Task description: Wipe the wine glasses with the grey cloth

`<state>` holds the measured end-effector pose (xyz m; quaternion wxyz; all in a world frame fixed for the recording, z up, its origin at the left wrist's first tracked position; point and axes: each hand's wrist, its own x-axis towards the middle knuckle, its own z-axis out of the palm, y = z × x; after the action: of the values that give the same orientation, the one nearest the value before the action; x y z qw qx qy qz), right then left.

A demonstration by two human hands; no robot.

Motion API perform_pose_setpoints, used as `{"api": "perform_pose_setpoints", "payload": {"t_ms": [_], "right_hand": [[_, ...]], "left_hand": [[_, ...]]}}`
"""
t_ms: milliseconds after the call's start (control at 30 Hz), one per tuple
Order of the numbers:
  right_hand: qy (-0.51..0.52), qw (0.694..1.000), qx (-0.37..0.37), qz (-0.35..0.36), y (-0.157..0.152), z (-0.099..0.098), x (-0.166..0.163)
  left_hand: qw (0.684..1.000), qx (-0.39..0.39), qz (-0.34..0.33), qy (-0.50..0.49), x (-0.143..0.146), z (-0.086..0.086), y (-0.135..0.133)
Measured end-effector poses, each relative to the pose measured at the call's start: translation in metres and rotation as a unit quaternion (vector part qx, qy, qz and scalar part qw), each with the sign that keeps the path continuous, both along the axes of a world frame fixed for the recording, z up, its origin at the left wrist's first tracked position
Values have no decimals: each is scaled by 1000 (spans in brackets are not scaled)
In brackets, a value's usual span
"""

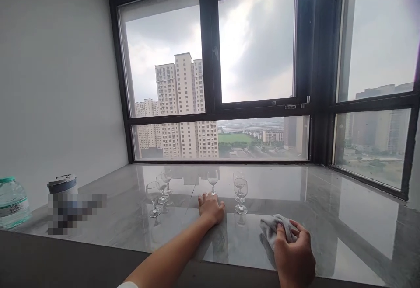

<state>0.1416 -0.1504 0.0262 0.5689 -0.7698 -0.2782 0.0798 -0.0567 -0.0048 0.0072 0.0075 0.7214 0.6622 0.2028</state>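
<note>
My left hand [211, 209] reaches forward over the glossy grey ledge, its fingers closed around the foot of a small stemmed wine glass [213, 178]. The glass stands upright; its foot is hidden behind the fingers, and the thumb sticks out to the right. In my right hand [293, 253], nearer the front edge, is a crumpled grey cloth [271, 229], pinched between thumb and fingers. Two more wine glasses [241, 187] stand upright one behind the other, between my hands and farther back. Three others form a slanting row to the left, the nearest wine glass [153, 194] in front.
The ledge [124, 222] runs to a dark-framed window [210, 69], with tall buildings outside. At the far left stand a clear plastic bottle [15, 205] with a green cap and a lidded cup [62, 184], partly pixelated. A white wall [59, 82] bounds the left side.
</note>
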Motion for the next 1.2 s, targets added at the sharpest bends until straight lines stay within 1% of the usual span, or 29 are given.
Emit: {"api": "perform_pose_setpoints", "payload": {"t_ms": [67,167,300,400,533,633,733,900,1033,1067,1133,1200], "right_hand": [[1,1000,-6,4,0,1,0],[1,1000,-8,4,0,2,0],[6,1000,-17,10,-1,2,0],[7,999,-23,25,-1,1,2],[-5,999,-9,34,-1,-4,6],[-9,999,-2,31,-1,-5,6],[-7,1000,-7,29,-1,-2,5],[7,999,-33,25,-2,5,1],[3,999,-31,27,-1,3,2],[1,999,-25,28,-1,2,3],[-1,999,-20,29,0,-1,4],[4,999,-27,29,1,-2,4]], "left_hand": [[999,-11,39,-7,-4,-2,4],[999,-17,39,16,-20,2,7],[997,-28,44,55,-57,12,4],[995,-34,49,80,-84,16,-1],[993,-33,73,86,-103,18,-3],[992,-39,92,77,-109,18,-2],[990,-48,113,68,-112,15,-1],[980,-54,183,54,-113,4,3],[972,-51,223,46,-113,3,2],[972,-38,226,41,-113,5,1],[976,16,215,27,-113,8,-6],[985,75,158,8,-109,13,-14]]}}
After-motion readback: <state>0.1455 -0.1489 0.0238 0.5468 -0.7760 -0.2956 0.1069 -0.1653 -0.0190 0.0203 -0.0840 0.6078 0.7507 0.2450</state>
